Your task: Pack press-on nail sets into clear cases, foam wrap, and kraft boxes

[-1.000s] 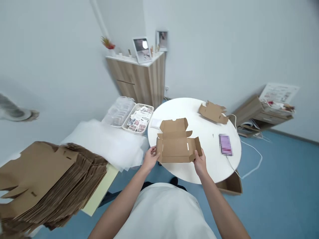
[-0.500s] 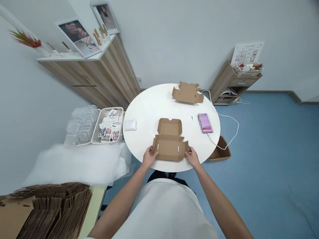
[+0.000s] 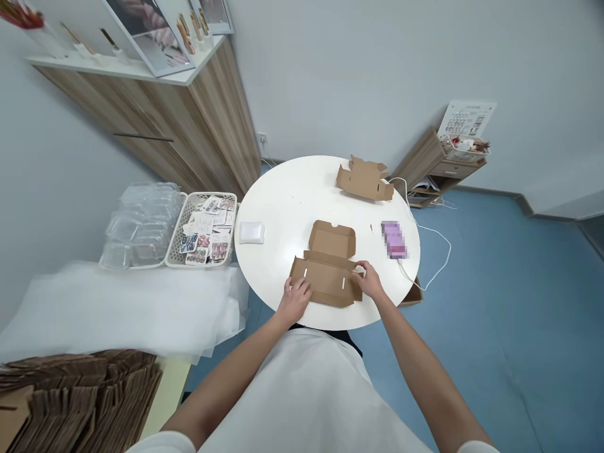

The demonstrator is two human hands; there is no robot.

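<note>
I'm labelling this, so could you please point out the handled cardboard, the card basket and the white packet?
Handled cardboard (image 3: pixel 325 283), head view: middle of the slotted panel.
Card basket (image 3: pixel 175 251), head view: inner wall.
White packet (image 3: pixel 251 233), head view: middle of top.

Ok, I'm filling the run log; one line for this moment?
left hand: touching unfolded mailer box, left end; right hand: at its right end; box: on white table

top (image 3: pixel 309 402): white, plain | sleeves (image 3: pixel 165 443): 2, white, short | legwear (image 3: pixel 350 341): black
</note>
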